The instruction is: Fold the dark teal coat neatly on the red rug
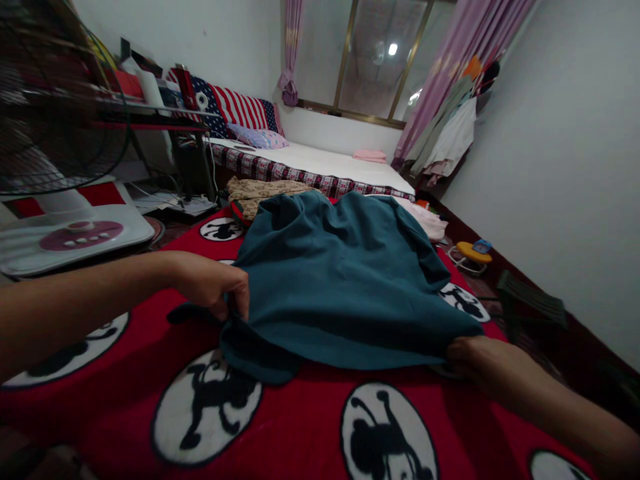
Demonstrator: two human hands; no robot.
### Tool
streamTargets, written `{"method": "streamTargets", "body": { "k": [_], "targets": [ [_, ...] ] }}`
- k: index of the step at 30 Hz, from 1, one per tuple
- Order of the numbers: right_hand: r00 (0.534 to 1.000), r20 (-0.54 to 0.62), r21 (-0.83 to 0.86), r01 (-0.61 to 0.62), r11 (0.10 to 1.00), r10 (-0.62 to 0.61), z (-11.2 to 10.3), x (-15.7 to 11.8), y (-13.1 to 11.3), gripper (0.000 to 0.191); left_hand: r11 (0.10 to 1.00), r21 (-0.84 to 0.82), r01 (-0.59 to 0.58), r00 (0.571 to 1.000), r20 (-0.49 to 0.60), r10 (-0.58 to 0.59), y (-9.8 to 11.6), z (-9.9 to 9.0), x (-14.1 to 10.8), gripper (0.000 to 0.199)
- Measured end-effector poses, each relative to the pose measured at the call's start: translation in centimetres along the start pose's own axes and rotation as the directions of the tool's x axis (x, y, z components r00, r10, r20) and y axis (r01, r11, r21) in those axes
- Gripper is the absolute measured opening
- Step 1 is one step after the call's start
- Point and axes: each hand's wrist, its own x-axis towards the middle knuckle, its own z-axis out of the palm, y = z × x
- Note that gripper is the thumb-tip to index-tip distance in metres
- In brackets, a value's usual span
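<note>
Two bare hands, the left hand [233, 293] and the right hand [470, 353], grip the near edge of a teal shirt [345, 273] spread over a red blanket [310, 427], seen from the wearer's head camera. The left fingers are clamped on gathered cloth at the near left; the right fingers appear closed on the near right corner, their tips hidden from where I stand. Smoothing the cloth seems the step in hand: best done, one would judge, with an even outward pull, the edge kept level and the rounded flap by the left hand turned out flat. What looks like the shoulder end points away, toward the bed [320, 160] below the window [380, 60]; the long axis seems to run from the wearer toward it, though foreshortening leaves that uncertain.
</note>
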Motion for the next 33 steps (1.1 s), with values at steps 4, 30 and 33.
{"method": "streamTargets", "body": {
  "k": [4,30,33],
  "targets": [
    [0.922,0.381,0.356,-0.083,0.931,-0.063,-5.4,1.9,3.4,0.027,0.983,0.019,0.182,0.980,-0.081,-0.180,-0.6,-5.2,-0.1,0.027],
    [0.662,-0.673,-0.099,0.361,0.927,-0.329,-1.6,7.5,-5.8,0.025,0.911,0.408,0.066,0.449,-0.827,0.338,4.9,-0.3,16.3,0.043],
    [0.805,-0.526,-0.047,0.295,0.954,-0.275,-0.3,6.6,-4.7,0.031,0.948,0.303,0.103,0.489,-0.845,0.217,3.5,-1.4,17.4,0.058]
  ]
}}
